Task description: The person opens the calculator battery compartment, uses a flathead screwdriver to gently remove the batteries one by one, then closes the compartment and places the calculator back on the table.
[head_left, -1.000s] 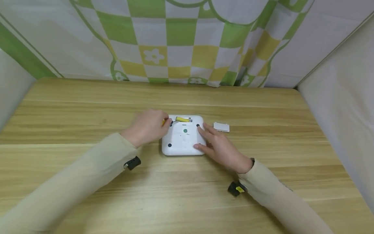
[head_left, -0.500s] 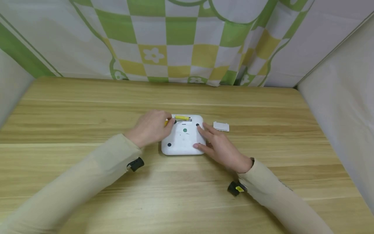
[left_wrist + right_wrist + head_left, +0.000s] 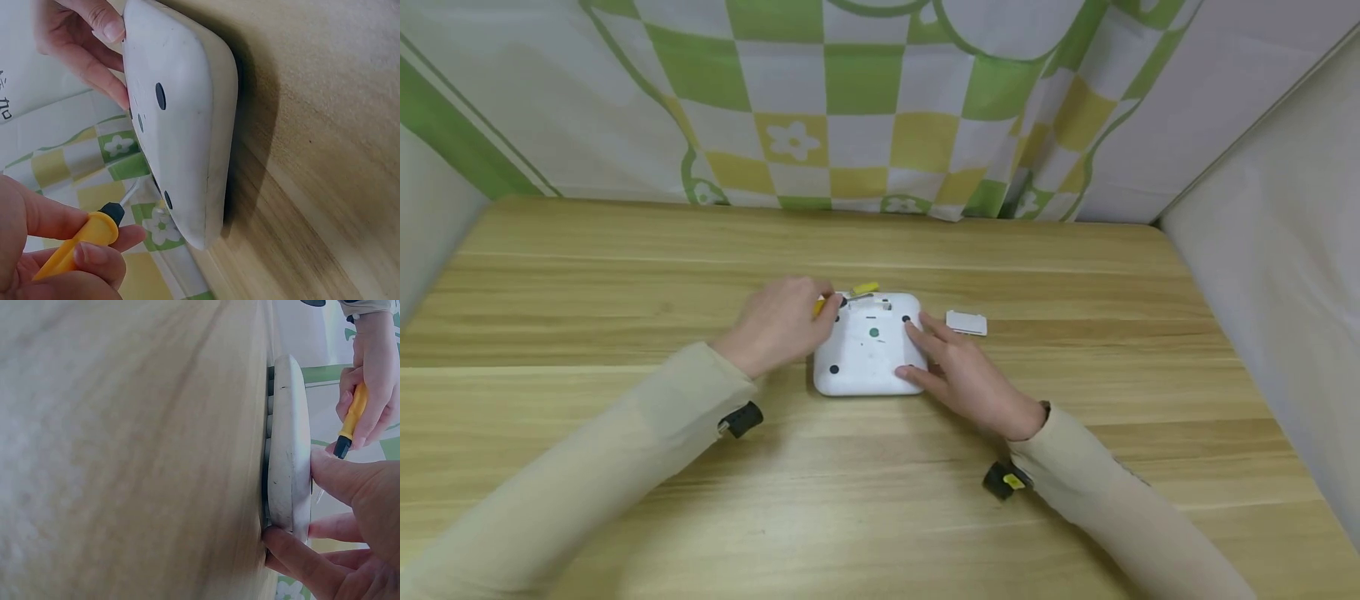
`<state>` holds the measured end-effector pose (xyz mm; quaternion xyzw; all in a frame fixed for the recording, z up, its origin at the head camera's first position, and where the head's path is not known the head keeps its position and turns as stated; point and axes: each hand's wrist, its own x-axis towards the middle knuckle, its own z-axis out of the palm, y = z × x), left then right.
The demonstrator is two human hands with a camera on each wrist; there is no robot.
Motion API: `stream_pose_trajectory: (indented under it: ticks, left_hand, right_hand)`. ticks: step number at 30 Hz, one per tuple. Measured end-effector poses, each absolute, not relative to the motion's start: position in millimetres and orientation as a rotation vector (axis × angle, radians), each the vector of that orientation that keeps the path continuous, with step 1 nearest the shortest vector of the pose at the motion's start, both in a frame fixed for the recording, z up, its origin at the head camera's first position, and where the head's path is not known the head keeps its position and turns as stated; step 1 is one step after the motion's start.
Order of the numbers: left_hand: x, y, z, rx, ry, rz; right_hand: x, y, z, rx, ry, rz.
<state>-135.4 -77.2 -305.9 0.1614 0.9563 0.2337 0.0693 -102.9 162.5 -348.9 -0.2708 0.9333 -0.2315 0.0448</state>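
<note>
A white, square-cornered device (image 3: 868,358) lies on the table with its back up, showing round black feet and an uncovered battery slot (image 3: 871,305). My left hand (image 3: 782,325) holds a yellow-handled screwdriver (image 3: 97,231) by its grip. In the head view its thin metal shaft reaches over the slot. A yellow battery (image 3: 865,288) is at the device's far edge, beside the shaft tip; whether they touch I cannot tell. On the other side, my right hand (image 3: 966,375) grips the device's right edge, thumb and fingers on its back and side. The device's front face is hidden.
A small white battery cover (image 3: 966,323) lies just right of the device. The wooden table (image 3: 850,500) runs back to a green, white and yellow checked curtain (image 3: 865,108). White cloth hangs at both sides.
The battery has come up out of the slot and moved to the device's far edge. My left hand moved slightly right, then back left with the screwdriver. My right hand stays in place.
</note>
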Motion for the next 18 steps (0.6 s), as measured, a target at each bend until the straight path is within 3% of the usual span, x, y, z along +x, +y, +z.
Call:
stream_pose_trajectory:
  ticks: [18]
  left_hand:
    - [-134.1,-84.8,-307.9,0.506,2.927,0.691]
  right_hand:
    - [-102.4,162.0,-348.5,-0.821,2.843,-0.709]
